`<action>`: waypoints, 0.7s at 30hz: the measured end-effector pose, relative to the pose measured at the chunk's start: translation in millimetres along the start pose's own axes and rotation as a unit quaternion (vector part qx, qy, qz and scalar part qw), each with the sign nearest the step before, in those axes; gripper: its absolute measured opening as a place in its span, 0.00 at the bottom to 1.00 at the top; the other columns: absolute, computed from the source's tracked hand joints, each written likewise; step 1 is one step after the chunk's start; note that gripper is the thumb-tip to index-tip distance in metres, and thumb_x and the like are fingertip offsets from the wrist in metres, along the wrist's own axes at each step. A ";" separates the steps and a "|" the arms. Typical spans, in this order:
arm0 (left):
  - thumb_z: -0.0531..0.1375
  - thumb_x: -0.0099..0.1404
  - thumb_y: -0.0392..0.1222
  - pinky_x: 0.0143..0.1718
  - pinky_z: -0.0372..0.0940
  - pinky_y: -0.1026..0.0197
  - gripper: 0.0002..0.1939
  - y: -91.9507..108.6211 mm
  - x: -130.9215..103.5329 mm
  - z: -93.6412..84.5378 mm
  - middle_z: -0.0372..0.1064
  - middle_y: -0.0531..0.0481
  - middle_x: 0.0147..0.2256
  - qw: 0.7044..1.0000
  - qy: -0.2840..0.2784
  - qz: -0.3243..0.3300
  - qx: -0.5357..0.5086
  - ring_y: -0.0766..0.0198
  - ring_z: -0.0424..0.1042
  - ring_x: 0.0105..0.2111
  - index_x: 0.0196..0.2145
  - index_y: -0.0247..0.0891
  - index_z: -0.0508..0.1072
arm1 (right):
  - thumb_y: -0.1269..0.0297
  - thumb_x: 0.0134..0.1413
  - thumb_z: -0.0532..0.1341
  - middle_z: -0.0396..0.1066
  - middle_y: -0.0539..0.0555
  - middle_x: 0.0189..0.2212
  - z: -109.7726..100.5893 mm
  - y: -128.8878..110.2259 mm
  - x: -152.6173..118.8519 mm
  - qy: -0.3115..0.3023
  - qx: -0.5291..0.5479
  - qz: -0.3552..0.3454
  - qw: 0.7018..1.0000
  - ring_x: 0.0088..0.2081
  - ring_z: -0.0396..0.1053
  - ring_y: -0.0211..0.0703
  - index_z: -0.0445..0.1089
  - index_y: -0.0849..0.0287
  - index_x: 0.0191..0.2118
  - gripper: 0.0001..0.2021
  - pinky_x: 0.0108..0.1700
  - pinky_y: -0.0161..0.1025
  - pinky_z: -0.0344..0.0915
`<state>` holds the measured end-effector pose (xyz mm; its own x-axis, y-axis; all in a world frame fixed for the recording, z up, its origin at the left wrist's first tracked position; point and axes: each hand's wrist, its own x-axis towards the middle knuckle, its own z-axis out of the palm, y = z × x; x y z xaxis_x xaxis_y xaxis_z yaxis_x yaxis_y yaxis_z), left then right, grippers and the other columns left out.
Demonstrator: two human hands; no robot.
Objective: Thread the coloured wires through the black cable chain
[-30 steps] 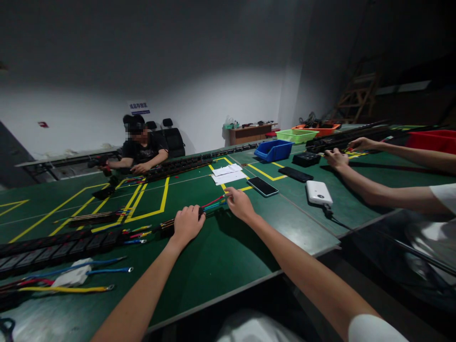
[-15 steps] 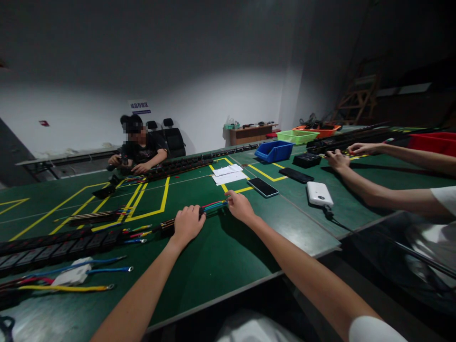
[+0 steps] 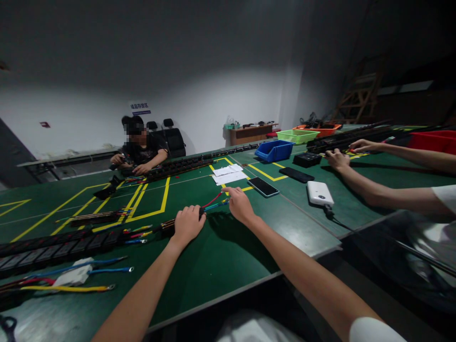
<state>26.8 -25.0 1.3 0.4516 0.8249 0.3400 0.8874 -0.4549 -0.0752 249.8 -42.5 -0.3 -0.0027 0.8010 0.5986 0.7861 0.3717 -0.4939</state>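
Note:
My left hand [image 3: 188, 224] is closed over a dark wiring bundle [image 3: 166, 227] lying on the green table. Red, blue and green wires come out of the bundle's right end, past my fingers. One red wire [image 3: 214, 197] arches up to the fingertips of my right hand [image 3: 240, 205], which pinches its end. Below it, the blue and green wires [image 3: 215, 205] stay together, their tips close to my right fingers. My left hand hides part of the bundle.
Left of me lie black modular strips [image 3: 74, 248] and loose lugged cables [image 3: 71, 288]. Beyond my right hand are papers [image 3: 230, 177], a phone [image 3: 263, 186], a white device [image 3: 319, 194] and a blue bin [image 3: 274, 151]. One co-worker sits across; another's hands [image 3: 338, 159] work at right.
My right fingers have lifted the red wire away from the blue and green wires, where they were bunched together before. My left hand has stayed in place.

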 end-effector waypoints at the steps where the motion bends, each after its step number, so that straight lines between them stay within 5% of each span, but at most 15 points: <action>1: 0.48 0.73 0.51 0.43 0.63 0.53 0.18 0.0 0.1 -0.6 0.75 0.42 0.44 1.000 -0.001 0.000 -0.003 0.52 0.72 0.44 0.46 0.38 0.73 | 0.84 0.56 0.49 0.75 0.56 0.52 0.3 1.2 0.2 -0.007 -0.011 0.021 1.000 0.53 0.66 0.49 0.69 0.58 0.59 0.29 0.55 0.44 0.63; 10: 0.49 0.73 0.52 0.42 0.64 0.53 0.19 1.6 0.2 -4.3 0.75 0.41 0.44 1.000 -0.011 -0.004 -0.006 0.52 0.72 0.43 0.46 0.38 0.73 | 0.75 0.64 0.51 0.77 0.61 0.46 6.5 7.9 -2.7 -0.121 -0.072 0.117 0.983 0.47 0.71 0.52 0.66 0.58 0.60 0.22 0.44 0.40 0.63; 21: 0.49 0.73 0.52 0.43 0.64 0.52 0.19 1.7 0.1 -3.6 0.75 0.40 0.45 1.000 -0.009 -0.005 -0.001 0.51 0.72 0.45 0.46 0.38 0.73 | 0.78 0.59 0.53 0.76 0.58 0.49 3.2 10.8 0.9 -0.067 -0.079 0.105 0.989 0.52 0.67 0.51 0.75 0.59 0.51 0.20 0.52 0.42 0.62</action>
<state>28.0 -26.9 4.5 0.4453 0.8351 0.3229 0.8913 -0.4477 -0.0713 256.4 -36.2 -7.1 0.0968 0.9115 0.3996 0.8650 0.1215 -0.4868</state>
